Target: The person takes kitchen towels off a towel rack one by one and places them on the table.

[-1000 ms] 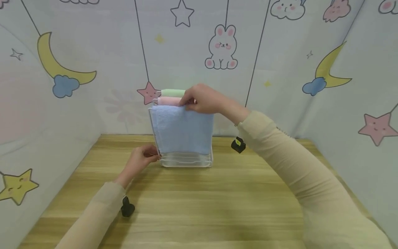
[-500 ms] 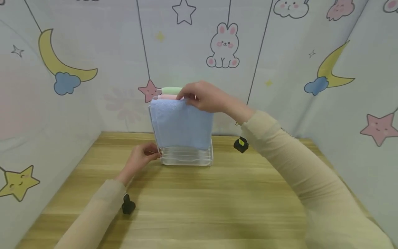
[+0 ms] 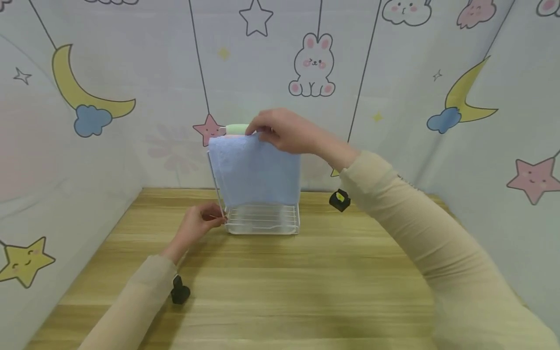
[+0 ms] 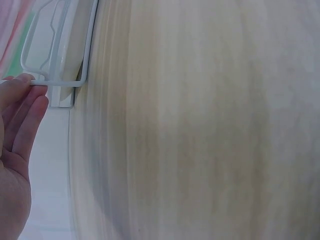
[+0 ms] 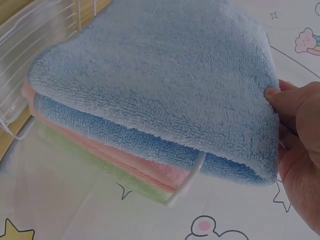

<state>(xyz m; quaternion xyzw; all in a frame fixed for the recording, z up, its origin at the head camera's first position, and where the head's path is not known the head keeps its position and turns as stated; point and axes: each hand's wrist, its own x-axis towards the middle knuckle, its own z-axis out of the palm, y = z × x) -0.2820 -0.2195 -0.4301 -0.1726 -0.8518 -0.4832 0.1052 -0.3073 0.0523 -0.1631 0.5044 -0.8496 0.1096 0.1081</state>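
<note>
A light blue towel (image 3: pixel 260 170) drapes at the front of a white wire rack (image 3: pixel 262 232), its fold raised above the rack's front frame. My right hand (image 3: pixel 286 130) pinches the towel's top fold; in the right wrist view the thumb presses the cloth's edge and the fold hangs loosely open. Behind it are a pink towel (image 5: pixel 172 174) and a green towel (image 3: pixel 237 129), both on the rack. My left hand (image 3: pixel 201 221) holds the rack's lower left wire between thumb and fingers, as the left wrist view also shows.
Under the towels the rack has a clear tray (image 3: pixel 262 226). It stands on a wood-grain table (image 3: pixel 297 282) near a patterned back curtain (image 3: pixel 166 97). One black clip-like object (image 3: pixel 340 200) lies right of the rack, another (image 3: pixel 179 291) beside the left sleeve.
My right hand has moved up, raising the blue towel, so its lower hem sits higher and more of the tray shows. The pink towel is now mostly covered. My left hand stays on the rack.
</note>
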